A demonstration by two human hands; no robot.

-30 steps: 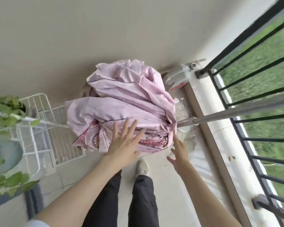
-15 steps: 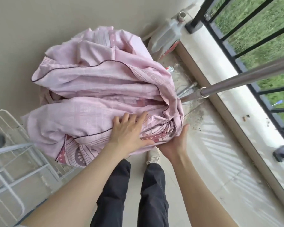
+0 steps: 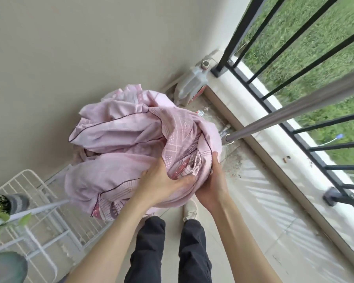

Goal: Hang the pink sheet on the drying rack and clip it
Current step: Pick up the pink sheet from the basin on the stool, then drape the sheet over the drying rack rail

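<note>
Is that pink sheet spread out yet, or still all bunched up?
Bunched up. The sheet is a crumpled heap of folds, with both hands, left and right, gripping its near edge. None of it lies over the pole.

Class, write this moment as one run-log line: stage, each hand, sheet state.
stage: gathering | left hand: grips pink sheet | right hand: holds it from below | sheet: bundled, not on metal pole

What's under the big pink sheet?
The right hand cups the pink sheet from below while the left hand grips its top. A white wire rack shows at its lower left. Whatever it rests on is hidden.
</note>
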